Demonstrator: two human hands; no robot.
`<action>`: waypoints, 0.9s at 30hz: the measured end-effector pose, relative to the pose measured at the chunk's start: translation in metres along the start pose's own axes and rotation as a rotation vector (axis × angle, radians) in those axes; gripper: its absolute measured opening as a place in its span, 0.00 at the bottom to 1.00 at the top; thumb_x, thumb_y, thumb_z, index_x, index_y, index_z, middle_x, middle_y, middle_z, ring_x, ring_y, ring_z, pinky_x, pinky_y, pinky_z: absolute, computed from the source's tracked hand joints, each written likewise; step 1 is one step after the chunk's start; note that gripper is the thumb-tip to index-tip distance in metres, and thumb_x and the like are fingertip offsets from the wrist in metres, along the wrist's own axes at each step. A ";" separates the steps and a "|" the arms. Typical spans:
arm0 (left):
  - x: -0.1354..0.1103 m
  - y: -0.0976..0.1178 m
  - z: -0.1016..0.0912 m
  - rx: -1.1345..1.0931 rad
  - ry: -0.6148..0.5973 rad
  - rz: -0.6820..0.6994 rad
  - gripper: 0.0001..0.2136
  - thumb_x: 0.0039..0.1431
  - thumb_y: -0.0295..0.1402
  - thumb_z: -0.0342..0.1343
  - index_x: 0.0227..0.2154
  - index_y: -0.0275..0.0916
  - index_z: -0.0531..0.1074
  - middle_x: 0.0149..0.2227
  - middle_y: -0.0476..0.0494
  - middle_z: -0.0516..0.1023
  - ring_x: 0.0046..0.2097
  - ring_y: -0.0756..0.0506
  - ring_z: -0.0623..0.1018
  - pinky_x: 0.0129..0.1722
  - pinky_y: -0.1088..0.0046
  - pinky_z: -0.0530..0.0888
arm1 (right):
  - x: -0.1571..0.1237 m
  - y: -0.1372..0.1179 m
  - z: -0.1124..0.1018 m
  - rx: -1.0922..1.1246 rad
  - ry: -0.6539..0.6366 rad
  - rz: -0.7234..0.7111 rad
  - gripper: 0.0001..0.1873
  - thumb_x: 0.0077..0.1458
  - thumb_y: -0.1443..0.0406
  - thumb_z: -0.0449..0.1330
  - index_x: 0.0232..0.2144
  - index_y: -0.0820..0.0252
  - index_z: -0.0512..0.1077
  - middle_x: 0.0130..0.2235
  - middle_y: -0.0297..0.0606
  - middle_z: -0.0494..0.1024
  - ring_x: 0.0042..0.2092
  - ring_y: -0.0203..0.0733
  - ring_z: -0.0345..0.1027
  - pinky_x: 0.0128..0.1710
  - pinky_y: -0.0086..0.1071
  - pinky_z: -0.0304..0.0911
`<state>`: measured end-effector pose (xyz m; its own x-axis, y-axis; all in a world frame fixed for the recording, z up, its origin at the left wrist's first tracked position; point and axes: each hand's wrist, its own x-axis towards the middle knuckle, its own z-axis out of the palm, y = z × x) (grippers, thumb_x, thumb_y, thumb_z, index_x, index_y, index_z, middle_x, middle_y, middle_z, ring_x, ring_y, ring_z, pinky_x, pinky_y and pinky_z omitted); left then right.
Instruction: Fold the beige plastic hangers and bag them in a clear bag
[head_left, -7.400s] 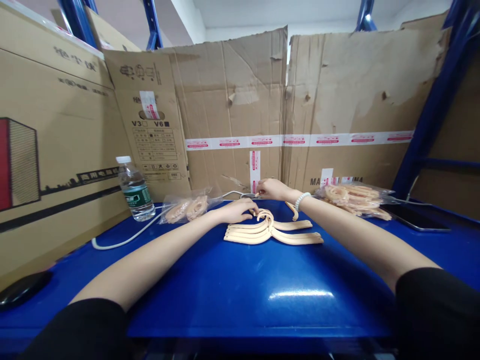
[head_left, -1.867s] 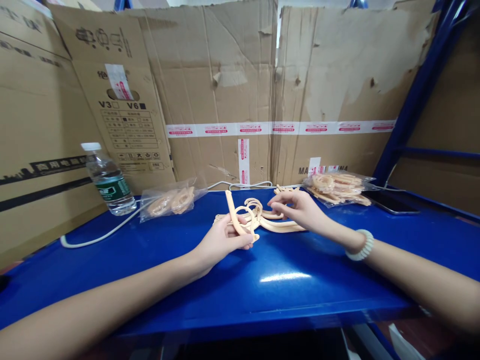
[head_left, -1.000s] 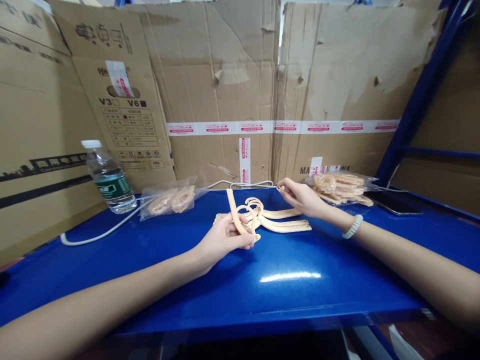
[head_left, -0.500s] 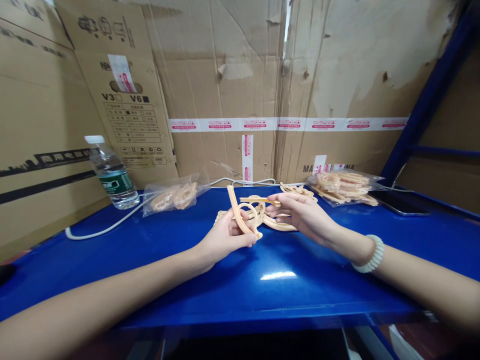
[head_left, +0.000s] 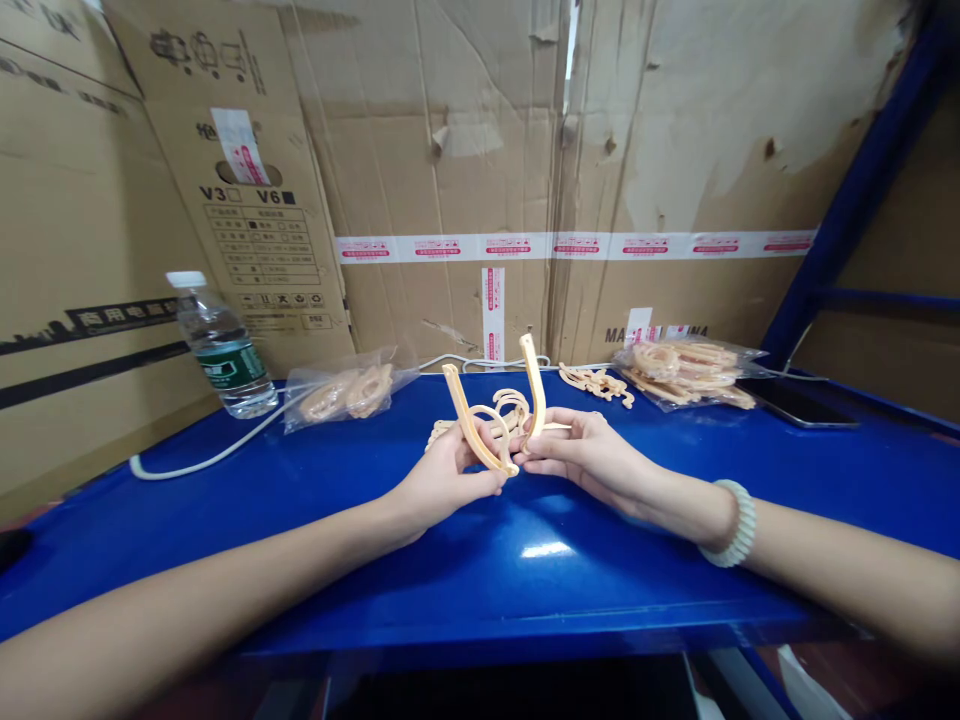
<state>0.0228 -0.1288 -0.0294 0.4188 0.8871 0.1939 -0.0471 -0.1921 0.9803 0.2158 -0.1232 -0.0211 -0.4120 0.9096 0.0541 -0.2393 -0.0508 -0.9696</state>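
Note:
My left hand [head_left: 454, 472] is closed around a pale, curved strip [head_left: 466, 412] that has a ring-shaped part beside it. Between the fingers of my right hand [head_left: 577, 455] stands a second curved strip [head_left: 534, 385], its free end pointing up. The lower ends of both pieces come close together over the table; whether they touch I cannot tell. Behind the hands lie more pale curved pieces [head_left: 512, 400], partly hidden by the fingers. The material looks like light wood or plastic.
On the blue table [head_left: 360, 580] lie a clear bag of pale parts [head_left: 349, 392], a larger bag [head_left: 682, 370], a loose pile [head_left: 596, 383] and a phone [head_left: 799, 405]. A water bottle [head_left: 225, 350] and white cable [head_left: 217, 455] are at left. Cardboard [head_left: 450, 170] walls the back.
My right hand has turned its strip from lying level to standing upright and has brought it lower, nearer the left hand's piece. The left hand has barely moved.

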 end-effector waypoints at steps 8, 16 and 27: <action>0.000 0.000 0.000 -0.061 0.021 -0.033 0.19 0.44 0.32 0.68 0.31 0.39 0.60 0.30 0.51 0.72 0.31 0.50 0.72 0.30 0.72 0.74 | 0.002 0.007 -0.005 -0.039 -0.061 0.010 0.13 0.43 0.64 0.71 0.30 0.63 0.74 0.33 0.36 0.77 0.33 0.33 0.72 0.37 0.26 0.70; 0.001 0.000 -0.002 -0.003 -0.075 0.055 0.14 0.47 0.29 0.66 0.28 0.37 0.64 0.31 0.49 0.75 0.34 0.49 0.75 0.35 0.71 0.74 | 0.002 0.008 -0.004 -0.094 -0.113 -0.002 0.16 0.42 0.61 0.72 0.31 0.63 0.74 0.31 0.36 0.77 0.35 0.36 0.73 0.38 0.29 0.71; 0.000 0.000 -0.003 0.006 -0.023 0.040 0.10 0.44 0.25 0.66 0.26 0.38 0.70 0.30 0.48 0.79 0.40 0.43 0.78 0.43 0.66 0.73 | 0.002 0.010 -0.006 -0.190 -0.112 -0.067 0.15 0.41 0.63 0.72 0.30 0.64 0.75 0.32 0.38 0.80 0.34 0.38 0.75 0.39 0.33 0.72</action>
<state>0.0201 -0.1277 -0.0289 0.4371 0.8690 0.2319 -0.0588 -0.2297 0.9715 0.2178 -0.1196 -0.0323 -0.4981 0.8564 0.1357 -0.1038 0.0965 -0.9899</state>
